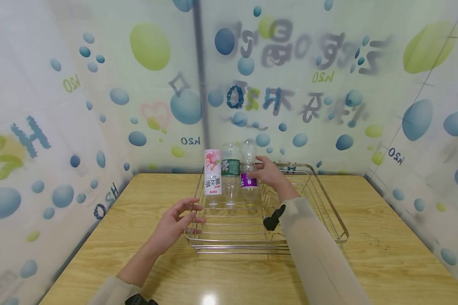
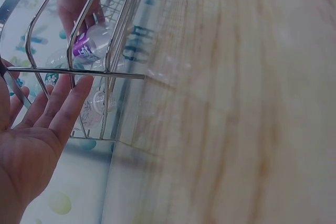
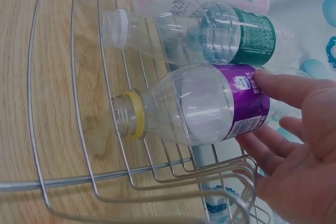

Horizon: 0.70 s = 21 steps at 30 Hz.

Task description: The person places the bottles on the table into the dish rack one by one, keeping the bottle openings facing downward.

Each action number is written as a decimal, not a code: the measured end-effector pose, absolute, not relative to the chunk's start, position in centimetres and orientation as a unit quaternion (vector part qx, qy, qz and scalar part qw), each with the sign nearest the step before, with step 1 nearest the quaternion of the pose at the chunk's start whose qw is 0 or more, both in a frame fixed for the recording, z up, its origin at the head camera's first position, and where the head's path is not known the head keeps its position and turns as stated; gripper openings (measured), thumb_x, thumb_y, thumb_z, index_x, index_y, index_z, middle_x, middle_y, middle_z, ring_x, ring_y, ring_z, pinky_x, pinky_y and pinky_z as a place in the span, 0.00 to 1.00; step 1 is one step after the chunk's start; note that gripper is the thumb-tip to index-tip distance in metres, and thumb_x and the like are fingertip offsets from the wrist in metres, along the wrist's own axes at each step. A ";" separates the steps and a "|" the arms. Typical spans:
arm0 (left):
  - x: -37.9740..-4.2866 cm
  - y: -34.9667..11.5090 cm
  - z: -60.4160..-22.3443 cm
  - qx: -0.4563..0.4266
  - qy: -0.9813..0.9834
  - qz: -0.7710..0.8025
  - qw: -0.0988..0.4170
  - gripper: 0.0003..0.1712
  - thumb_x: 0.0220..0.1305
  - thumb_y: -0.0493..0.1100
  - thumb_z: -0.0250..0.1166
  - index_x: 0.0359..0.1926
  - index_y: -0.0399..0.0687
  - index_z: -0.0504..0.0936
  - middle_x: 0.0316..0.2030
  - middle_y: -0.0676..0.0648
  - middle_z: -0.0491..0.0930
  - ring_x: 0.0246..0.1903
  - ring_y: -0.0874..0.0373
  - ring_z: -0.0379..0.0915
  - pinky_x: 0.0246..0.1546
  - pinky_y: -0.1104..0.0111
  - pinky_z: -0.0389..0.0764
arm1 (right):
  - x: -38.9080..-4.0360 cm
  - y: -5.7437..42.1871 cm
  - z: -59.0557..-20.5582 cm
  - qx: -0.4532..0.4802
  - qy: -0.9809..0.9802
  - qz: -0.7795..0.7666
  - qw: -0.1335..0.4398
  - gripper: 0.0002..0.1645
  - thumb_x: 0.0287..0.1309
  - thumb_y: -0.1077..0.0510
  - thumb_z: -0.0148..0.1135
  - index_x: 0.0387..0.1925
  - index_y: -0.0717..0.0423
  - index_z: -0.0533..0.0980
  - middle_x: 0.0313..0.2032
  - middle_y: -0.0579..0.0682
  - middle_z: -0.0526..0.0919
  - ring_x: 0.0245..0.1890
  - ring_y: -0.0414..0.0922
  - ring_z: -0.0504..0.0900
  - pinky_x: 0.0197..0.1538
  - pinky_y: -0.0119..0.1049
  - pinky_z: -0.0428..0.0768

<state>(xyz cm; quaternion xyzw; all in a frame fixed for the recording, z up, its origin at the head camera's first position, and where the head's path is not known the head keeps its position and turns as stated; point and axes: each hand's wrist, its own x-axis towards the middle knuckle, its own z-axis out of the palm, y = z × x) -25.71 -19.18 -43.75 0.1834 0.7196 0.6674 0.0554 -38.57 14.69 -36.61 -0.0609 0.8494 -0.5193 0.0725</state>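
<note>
Three clear plastic bottles are side by side in the left half of a wire rack (image 1: pixel 229 240), their open necks pointing down toward the near side. My right hand (image 1: pixel 270 173) holds the rightmost, a purple-labelled bottle (image 3: pixel 202 108), with the thumb on its label and fingers at its other side. Next to it is a green-labelled bottle (image 1: pixel 230 167). Leftmost sits a bottle with a pink-and-white label (image 1: pixel 213 171). My left hand (image 1: pixel 172 224) is at the rack's left side, its extended fingers (image 2: pixel 68 111) against the wires.
The rack stands on a wood-grain table (image 1: pixel 118 250). Upright wire dividers (image 1: pixel 269 195) run along the rack's middle. A patterned curtain (image 1: pixel 297 97) with blue and green spots hangs behind the table and along both sides.
</note>
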 end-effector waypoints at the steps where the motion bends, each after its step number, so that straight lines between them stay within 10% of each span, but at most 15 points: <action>1: -25.7 -19.2 -43.7 0.183 0.719 0.668 0.055 0.28 0.86 0.37 0.57 0.80 0.42 0.66 0.71 0.23 0.68 0.52 0.52 0.91 0.47 0.51 0.95 | -38.6 14.6 -36.6 -0.061 0.849 -0.519 0.074 0.54 0.76 0.52 0.69 0.90 0.51 0.48 0.84 0.63 0.63 0.83 0.65 0.63 0.84 0.64 0.66; 21: -25.5 -19.4 -43.4 0.168 0.751 0.637 0.044 0.27 0.85 0.40 0.60 0.78 0.46 0.70 0.69 0.26 0.74 0.59 0.38 0.88 0.50 0.57 0.94 | -38.2 14.7 -33.9 -0.049 0.814 -0.578 -0.005 0.47 0.79 0.48 0.63 0.87 0.54 0.54 0.82 0.62 0.65 0.81 0.63 0.67 0.82 0.62 0.70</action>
